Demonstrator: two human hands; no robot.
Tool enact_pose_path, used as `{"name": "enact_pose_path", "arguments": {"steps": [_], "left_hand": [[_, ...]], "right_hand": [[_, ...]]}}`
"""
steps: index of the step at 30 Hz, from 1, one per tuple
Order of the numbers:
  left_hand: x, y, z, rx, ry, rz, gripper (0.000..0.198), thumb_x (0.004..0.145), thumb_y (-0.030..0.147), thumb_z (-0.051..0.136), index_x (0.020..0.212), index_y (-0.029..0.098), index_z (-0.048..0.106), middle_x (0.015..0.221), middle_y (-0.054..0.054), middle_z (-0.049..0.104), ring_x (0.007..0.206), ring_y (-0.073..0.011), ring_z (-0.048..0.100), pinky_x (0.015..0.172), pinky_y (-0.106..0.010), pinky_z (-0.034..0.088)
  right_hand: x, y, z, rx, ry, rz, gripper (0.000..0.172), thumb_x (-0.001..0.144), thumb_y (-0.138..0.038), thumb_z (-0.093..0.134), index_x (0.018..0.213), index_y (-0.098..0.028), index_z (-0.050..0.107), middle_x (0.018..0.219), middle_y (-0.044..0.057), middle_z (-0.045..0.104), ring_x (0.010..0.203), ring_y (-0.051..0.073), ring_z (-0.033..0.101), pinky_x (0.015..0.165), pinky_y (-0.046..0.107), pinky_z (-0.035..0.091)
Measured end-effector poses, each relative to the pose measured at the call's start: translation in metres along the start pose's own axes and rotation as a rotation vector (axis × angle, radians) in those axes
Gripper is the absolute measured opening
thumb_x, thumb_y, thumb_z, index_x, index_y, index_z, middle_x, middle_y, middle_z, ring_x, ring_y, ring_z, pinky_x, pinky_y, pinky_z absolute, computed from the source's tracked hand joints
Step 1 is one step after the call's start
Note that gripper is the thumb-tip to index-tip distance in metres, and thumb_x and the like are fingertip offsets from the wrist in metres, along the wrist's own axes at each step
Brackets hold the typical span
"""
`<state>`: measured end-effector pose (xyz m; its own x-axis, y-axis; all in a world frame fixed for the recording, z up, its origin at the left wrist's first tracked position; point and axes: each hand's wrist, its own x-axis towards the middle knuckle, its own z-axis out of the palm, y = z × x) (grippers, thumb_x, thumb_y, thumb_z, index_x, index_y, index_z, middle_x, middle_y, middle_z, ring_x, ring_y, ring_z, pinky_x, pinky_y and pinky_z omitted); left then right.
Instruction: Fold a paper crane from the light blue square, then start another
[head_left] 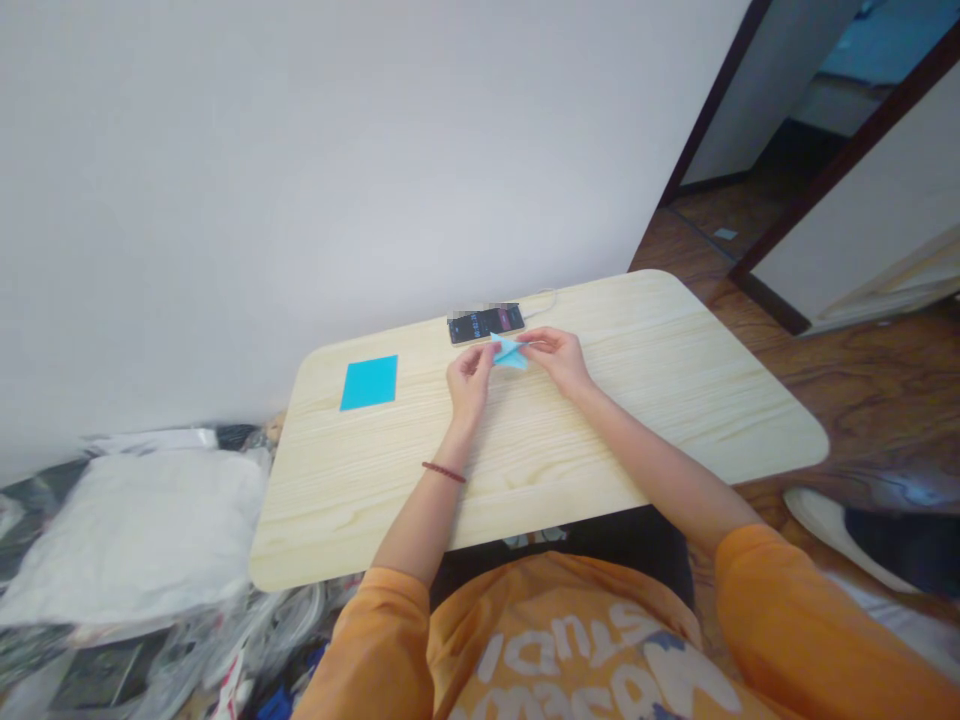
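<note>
- And here we go: both bare hands meet mid-desk over a folded blue paper (510, 354), held up between them, just in front of the phone!
- The left hand (469, 380) is closed to a tight pinch, its fingertips (486, 358) gripping the paper's left side.
- The right hand (559, 360) reaches in from 3 o'clock, fingers (528, 342) nearly shut and nipping the paper's other end.
- The exact fold? Too small to call from up here.
- At 9 o'clock from the hands, well apart, a flat blue paper square (369, 383) lies on the pale wood desk (675, 400).
- At 12 o'clock, a black smartphone (486, 323) lies screen-up, with a white cable (544, 298) trailing toward 1 o'clock.
- A dark red bracelet (443, 472) circles the left wrist, and orange sleeves (780, 620) come in at the bottom.
- Off the desk at 8 o'clock, there's a white cushion-like bag (127, 540)!
</note>
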<state>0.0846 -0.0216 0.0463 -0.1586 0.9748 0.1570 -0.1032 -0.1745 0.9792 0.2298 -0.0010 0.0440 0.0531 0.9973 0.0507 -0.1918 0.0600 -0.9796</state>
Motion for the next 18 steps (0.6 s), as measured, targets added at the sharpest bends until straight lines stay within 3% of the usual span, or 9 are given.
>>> {"name": "enact_pose_path", "arguments": {"steps": [4, 8, 10, 13, 15, 18], "left_hand": [[0.003, -0.006, -0.003, 0.006, 0.034, -0.03, 0.03, 0.071, 0.036, 0.069, 0.094, 0.017, 0.067, 0.081, -0.006, 0.069, 0.074, -0.0165, 0.064, 0.071, -0.029, 0.05], [0.006, -0.011, -0.004, 0.036, 0.085, -0.022, 0.049, 0.06, 0.029, 0.078, 0.106, 0.02, 0.061, 0.109, -0.008, 0.065, 0.081, -0.0151, 0.064, 0.069, -0.025, 0.05], [0.006, -0.011, -0.004, -0.01, 0.068, -0.085, 0.066, 0.055, 0.027, 0.081, 0.116, 0.021, 0.056, 0.117, -0.01, 0.062, 0.083, -0.0163, 0.065, 0.07, -0.027, 0.051], [0.006, -0.011, -0.005, -0.127, -0.031, -0.245, 0.079, 0.054, 0.029, 0.082, 0.126, 0.021, 0.049, 0.097, -0.008, 0.069, 0.074, -0.0163, 0.066, 0.072, -0.031, 0.052], [0.006, -0.009, -0.005, -0.17, -0.086, -0.291, 0.071, 0.054, 0.031, 0.082, 0.119, 0.018, 0.056, 0.084, -0.005, 0.071, 0.073, -0.0161, 0.066, 0.074, -0.031, 0.052], [0.005, -0.007, -0.005, -0.18, -0.113, -0.285, 0.049, 0.053, 0.032, 0.082, 0.096, 0.015, 0.067, 0.083, -0.005, 0.072, 0.076, -0.0158, 0.066, 0.078, -0.03, 0.051]], "right_hand": [[-0.002, -0.001, 0.001, -0.044, -0.035, -0.036, 0.026, 0.055, -0.034, 0.079, 0.073, -0.018, 0.069, 0.079, 0.004, 0.071, 0.074, 0.019, 0.066, 0.075, 0.032, 0.052], [-0.002, 0.002, 0.002, -0.087, -0.075, -0.094, 0.024, 0.056, -0.034, 0.077, 0.073, -0.018, 0.069, 0.078, 0.004, 0.071, 0.075, 0.019, 0.066, 0.073, 0.033, 0.053], [-0.002, 0.005, 0.002, -0.091, -0.085, -0.121, 0.022, 0.057, -0.033, 0.076, 0.073, -0.019, 0.069, 0.079, 0.004, 0.071, 0.075, 0.019, 0.067, 0.074, 0.033, 0.054], [-0.002, 0.008, 0.001, -0.1, -0.09, -0.168, 0.018, 0.062, -0.03, 0.073, 0.075, -0.019, 0.069, 0.081, 0.004, 0.071, 0.078, 0.019, 0.067, 0.076, 0.033, 0.054], [-0.002, 0.009, 0.001, -0.124, -0.086, -0.197, 0.015, 0.065, -0.028, 0.071, 0.078, -0.02, 0.069, 0.083, 0.004, 0.071, 0.079, 0.019, 0.067, 0.078, 0.033, 0.054], [-0.003, 0.009, -0.001, -0.197, -0.08, -0.258, 0.012, 0.067, -0.025, 0.068, 0.078, -0.02, 0.07, 0.082, 0.003, 0.071, 0.076, 0.018, 0.067, 0.075, 0.032, 0.054]]}}
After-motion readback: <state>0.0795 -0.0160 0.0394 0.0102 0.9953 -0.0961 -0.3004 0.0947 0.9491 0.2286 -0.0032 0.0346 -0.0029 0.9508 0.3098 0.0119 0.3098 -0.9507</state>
